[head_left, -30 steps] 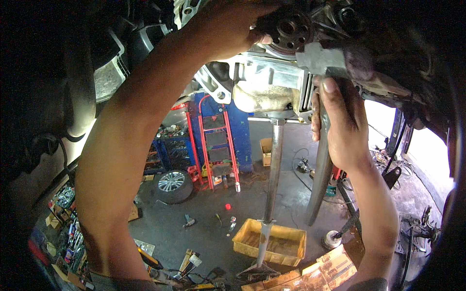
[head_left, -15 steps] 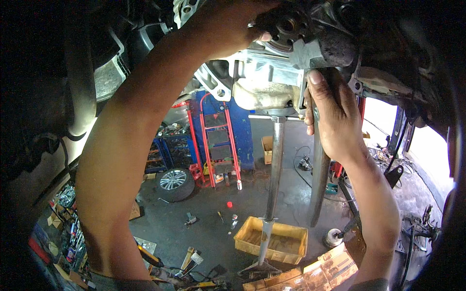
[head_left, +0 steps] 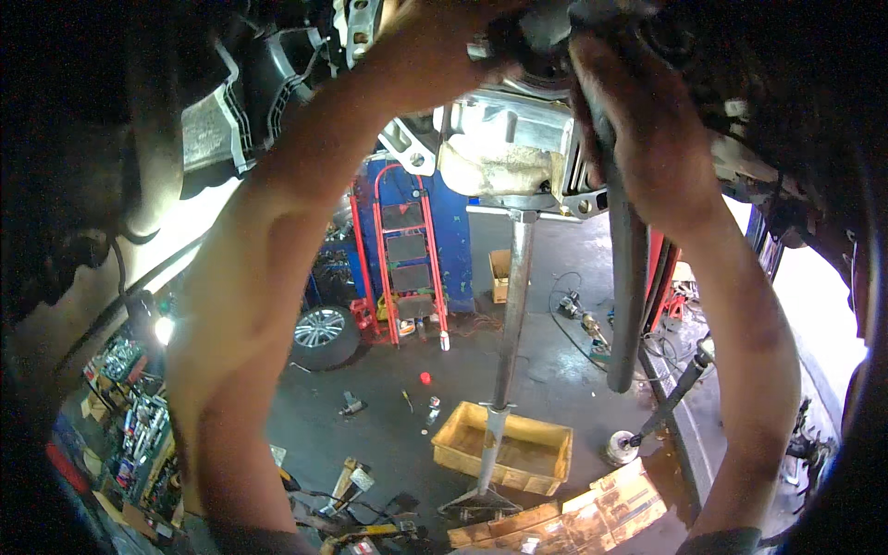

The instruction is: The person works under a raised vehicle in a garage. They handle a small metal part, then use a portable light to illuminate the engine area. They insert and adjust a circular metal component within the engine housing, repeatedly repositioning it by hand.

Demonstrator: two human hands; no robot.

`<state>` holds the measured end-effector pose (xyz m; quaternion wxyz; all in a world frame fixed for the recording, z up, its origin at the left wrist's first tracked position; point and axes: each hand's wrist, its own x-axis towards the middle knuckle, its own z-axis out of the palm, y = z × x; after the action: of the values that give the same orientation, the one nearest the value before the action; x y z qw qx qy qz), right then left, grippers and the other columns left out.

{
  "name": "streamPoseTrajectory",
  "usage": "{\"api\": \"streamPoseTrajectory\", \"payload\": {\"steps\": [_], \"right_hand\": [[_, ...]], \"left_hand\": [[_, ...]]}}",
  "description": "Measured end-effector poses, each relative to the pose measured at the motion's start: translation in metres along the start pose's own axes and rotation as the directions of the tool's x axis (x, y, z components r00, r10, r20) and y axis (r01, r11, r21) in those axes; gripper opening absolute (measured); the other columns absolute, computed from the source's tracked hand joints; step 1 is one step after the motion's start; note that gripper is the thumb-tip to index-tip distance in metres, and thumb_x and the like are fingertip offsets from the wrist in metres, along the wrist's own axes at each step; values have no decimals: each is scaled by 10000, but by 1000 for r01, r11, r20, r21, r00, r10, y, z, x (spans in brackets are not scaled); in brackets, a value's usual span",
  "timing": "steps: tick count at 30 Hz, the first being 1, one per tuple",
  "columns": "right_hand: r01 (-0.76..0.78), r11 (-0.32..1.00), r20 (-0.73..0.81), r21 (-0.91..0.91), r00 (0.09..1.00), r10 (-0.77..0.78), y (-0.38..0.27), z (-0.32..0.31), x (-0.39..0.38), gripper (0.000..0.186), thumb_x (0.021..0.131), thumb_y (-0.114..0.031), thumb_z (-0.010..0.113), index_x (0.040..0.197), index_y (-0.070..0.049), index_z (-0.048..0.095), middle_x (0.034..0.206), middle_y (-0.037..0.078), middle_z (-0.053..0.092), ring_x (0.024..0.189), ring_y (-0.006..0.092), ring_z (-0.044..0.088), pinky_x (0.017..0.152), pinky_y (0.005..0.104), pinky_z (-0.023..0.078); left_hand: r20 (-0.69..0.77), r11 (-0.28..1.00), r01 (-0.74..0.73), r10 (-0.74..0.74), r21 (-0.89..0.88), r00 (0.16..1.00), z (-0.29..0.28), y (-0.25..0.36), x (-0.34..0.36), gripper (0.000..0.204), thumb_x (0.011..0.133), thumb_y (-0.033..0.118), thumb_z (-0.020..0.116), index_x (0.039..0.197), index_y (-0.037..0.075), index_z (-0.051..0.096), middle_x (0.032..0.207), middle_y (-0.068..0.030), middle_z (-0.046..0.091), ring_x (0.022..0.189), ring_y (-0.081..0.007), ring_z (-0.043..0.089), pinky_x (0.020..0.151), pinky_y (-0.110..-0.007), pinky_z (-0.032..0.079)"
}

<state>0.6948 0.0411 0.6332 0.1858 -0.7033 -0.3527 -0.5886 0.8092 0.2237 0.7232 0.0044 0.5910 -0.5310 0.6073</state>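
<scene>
Overhead is the underside of a vehicle. My left hand [head_left: 462,57] reaches up to a dark round part [head_left: 541,72] there; its fingers are mostly hidden or blurred, with one fingertip against the part. My right hand [head_left: 643,125], smeared by motion, is closed round the upper end of a long grey metal bar [head_left: 627,305], which hangs down nearly upright. The bar's top end is hidden by the hand and the dark parts above. Left of this hand is a bright metal housing with a pale, stained lower part [head_left: 499,166].
A steel support pole [head_left: 513,314] stands under the housing, its base beside a yellow tub [head_left: 541,476]. On the floor lie flattened cardboard [head_left: 610,507], a wheel [head_left: 324,335] and loose tools. A red stepladder [head_left: 404,245] leans at the back; cluttered tools [head_left: 139,435] fill the lower left.
My right hand has moved up and slightly right, carrying the bar with it; its lower end is higher. The left hand stays at the round part. My view has shifted slightly.
</scene>
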Motion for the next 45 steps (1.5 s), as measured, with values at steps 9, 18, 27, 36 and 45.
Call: {"api": "streamPoseTrajectory", "payload": {"steps": [9, 18, 27, 36, 45], "right_hand": [[-507, 793, 380, 339, 844, 377, -7, -35, 45, 515, 1096, -504, 526, 1177, 1, 589, 774, 38, 585, 626, 139, 586, 571, 312, 523], [-269, 943, 458, 197, 875, 154, 27, -20, 71, 493, 1053, -533, 596, 879, -72, 607, 682, 3, 584, 521, 88, 570, 476, 249, 460], [-245, 956, 530, 160, 839, 126, 32, -5, 76, 493, 1063, -543, 579, 907, -76, 600, 732, -14, 569, 567, 66, 573, 488, 225, 471], [-277, 941, 501, 195, 853, 147, 33, -9, 76, 496, 1058, -564, 578, 942, -82, 595, 788, -6, 562, 601, 67, 554, 499, 230, 460], [-249, 951, 512, 182, 850, 125, 35, -7, 72, 483, 1059, -563, 576, 970, -89, 604, 796, -11, 558, 615, 65, 553, 501, 225, 448]], "left_hand": [[-617, 550, 820, -703, -155, 355, 82, 119, -22, 983, 669, 324, 931, 1480, 17, 468, 1496, -260, 429, 1368, -440, 402, 1135, -553, 332], [-724, 835, 487, -500, -257, 476, 125, 158, -11, 456, 729, 94, 804, 1161, -14, 705, 1391, -232, 597, 1226, -434, 591, 1034, -496, 500], [-662, 805, 543, -543, -238, 516, 126, 170, -22, 525, 713, 153, 815, 1181, -56, 703, 1418, -272, 563, 1363, -460, 526, 1126, -517, 460], [-611, 804, 525, -571, -281, 548, 122, 175, -25, 610, 721, 244, 818, 1241, -43, 679, 1465, -273, 527, 1392, -462, 494, 1164, -532, 411], [-589, 800, 542, -575, -258, 568, 126, 171, -28, 649, 747, 314, 814, 1288, -16, 671, 1499, -263, 501, 1417, -446, 470, 1176, -530, 394]]}}
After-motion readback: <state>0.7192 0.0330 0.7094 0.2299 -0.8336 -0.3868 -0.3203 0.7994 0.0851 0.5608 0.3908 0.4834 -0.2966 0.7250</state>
